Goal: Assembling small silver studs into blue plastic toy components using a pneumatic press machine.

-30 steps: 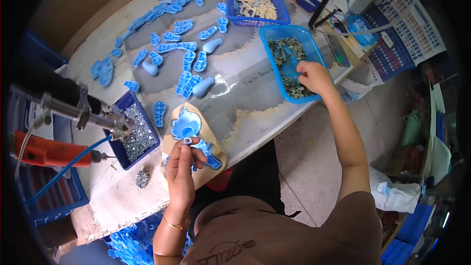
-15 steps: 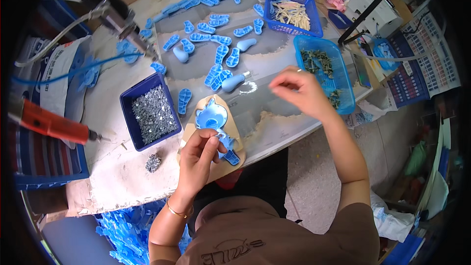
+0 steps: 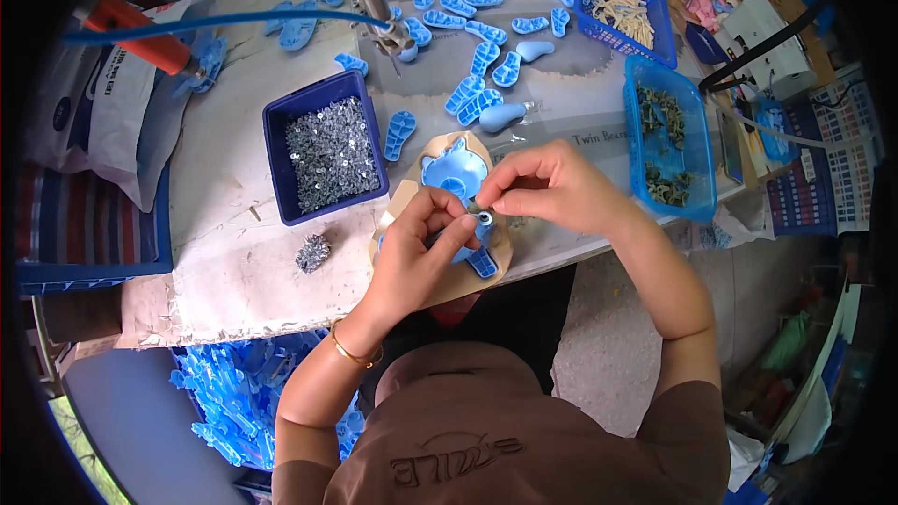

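A tan board-like holder [image 3: 505, 243] lies at the table's near edge, with a blue hollow plastic animal-shaped shell [image 3: 456, 168] on it. Lower on the holder rests a blue plastic limb piece [image 3: 483, 264]. My left hand [image 3: 421, 248] is closed in a pinch over the holder, partly covering the blue pieces. Opposite it, my right hand [image 3: 561, 192] has thumb and forefinger pressed together. A small shiny ring-like part [image 3: 485, 219] shows between the two hands. What each pinch holds is too small and covered to name.
A dark blue bin of small metal washers [image 3: 382, 178] stands left of the holder, near a small metal clump [image 3: 312, 252]. Many blue limb pieces [image 3: 485, 58] lie behind. Right are a light blue tray [image 3: 702, 192] and blue basket [image 3: 659, 51]. A hanging screwdriver [image 3: 369, 0] juts in.
My right hand has come from near the light blue tray to the holder, meeting my left hand. The view has shifted, so the table things appear displaced.
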A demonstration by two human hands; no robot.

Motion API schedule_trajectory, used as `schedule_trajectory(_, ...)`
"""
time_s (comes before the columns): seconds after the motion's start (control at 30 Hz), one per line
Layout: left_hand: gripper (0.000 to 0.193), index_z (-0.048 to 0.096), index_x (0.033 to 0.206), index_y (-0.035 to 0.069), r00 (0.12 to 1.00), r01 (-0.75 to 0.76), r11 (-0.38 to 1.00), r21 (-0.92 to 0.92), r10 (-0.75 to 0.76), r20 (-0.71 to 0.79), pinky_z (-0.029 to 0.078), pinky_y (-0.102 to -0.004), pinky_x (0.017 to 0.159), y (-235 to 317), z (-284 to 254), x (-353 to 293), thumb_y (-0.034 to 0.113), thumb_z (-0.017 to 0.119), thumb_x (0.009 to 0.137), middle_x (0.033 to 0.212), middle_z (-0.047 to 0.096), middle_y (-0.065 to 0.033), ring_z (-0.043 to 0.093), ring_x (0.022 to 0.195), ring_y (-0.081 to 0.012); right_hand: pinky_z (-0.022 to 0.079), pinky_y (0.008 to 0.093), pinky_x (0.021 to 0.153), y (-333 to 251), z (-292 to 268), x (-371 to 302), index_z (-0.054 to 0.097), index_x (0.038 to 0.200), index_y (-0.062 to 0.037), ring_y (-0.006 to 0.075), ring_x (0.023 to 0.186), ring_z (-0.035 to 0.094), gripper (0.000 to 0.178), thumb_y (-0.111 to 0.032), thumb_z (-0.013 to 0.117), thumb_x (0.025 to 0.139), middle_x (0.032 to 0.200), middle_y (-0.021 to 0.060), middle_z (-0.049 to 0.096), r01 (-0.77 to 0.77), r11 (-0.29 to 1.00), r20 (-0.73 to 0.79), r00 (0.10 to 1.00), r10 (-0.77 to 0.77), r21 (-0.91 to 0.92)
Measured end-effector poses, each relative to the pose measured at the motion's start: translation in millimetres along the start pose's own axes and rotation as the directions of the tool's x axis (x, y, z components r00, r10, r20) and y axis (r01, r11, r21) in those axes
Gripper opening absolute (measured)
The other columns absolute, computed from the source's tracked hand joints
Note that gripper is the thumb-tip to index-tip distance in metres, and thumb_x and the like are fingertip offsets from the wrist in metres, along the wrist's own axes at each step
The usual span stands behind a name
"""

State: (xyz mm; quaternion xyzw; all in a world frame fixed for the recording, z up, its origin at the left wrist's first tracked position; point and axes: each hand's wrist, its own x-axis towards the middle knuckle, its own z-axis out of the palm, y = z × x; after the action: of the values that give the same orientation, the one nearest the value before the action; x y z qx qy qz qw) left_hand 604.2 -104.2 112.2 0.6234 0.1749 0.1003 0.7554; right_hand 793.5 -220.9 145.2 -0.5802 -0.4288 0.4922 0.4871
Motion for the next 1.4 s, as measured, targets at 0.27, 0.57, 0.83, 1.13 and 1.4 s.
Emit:
schedule_trajectory(0.27,0.018,0.055,0.095,0.002,0.985,-0.124,0.847,0.517,0.167,-0.037,0.051,-0.0289,0.063,8.9,8.1,-3.4,0.014,0.067,0.091,0.081,0.070,-0.0118,0.069,0.071,-0.0184,0.050,0.0237,0.076,-10.2,4.1,-2.5,0.065,0.092,-0.0014,0.0089,0.084,0.063,0.011,0.002,0.066,0.081,0.087,0.0024,0.067,-0.051,0.996,0.010,0.999,0.052,-0.068)
schedule_trajectory(0.57,0.020,0.058,0.099,0.002,0.940,-0.233,0.608,0.759,0.341,0.016,0.052,-0.0317,0.060,-0.4,10.9,-10.2,0.014,0.070,0.088,0.083,0.070,-0.0138,0.070,0.072,-0.0263,0.046,0.0222,0.066,-10.6,12.0,0.4,0.057,0.077,-0.0030,0.0076,0.071,0.059,0.010,0.002,0.065,0.074,0.080,0.0035,0.065,-0.103,0.980,-0.001,0.995,0.105,-0.172)
schedule_trajectory(0.83,0.015,0.065,0.096,0.005,0.991,-0.126,0.819,0.560,0.124,0.042,0.050,-0.0359,0.059,6.2,-2.5,-8.2,0.018,0.068,0.089,0.077,0.066,-0.0143,0.065,0.066,-0.0301,0.050,0.0231,0.073,0.2,7.2,3.8,0.059,0.084,-0.0041,0.0092,0.080,0.061,0.014,0.000,0.071,0.077,0.086,0.0049,0.066,-0.092,0.991,0.123,0.989,0.079,0.101)
schedule_trajectory(1.13,0.024,0.064,0.105,0.002,0.969,-0.170,0.599,0.783,0.246,0.022,0.048,-0.0329,0.076,8.0,-21.1,-16.1,0.013,0.071,0.085,0.092,0.065,-0.0108,0.059,0.085,-0.0245,0.046,0.0216,0.071,8.5,33.9,6.6,0.059,0.097,-0.0041,0.0054,0.078,0.057,0.018,-0.007,0.072,0.084,0.086,-0.0019,0.062,0.006,0.993,-0.044,0.999,-0.012,-0.120)
schedule_trajectory(1.4,0.053,0.059,0.116,0.008,0.925,-0.137,0.388,0.911,0.380,-0.023,0.042,-0.0419,0.092,0.9,-44.6,-34.7,0.018,0.081,0.069,0.117,0.060,-0.0101,0.053,0.101,-0.0323,0.043,0.0196,0.064,19.6,30.3,16.0,0.058,0.094,-0.0028,0.0036,0.073,0.054,0.019,-0.004,0.073,0.083,0.081,-0.0007,0.062,-0.100,0.974,-0.011,0.995,0.100,-0.205)
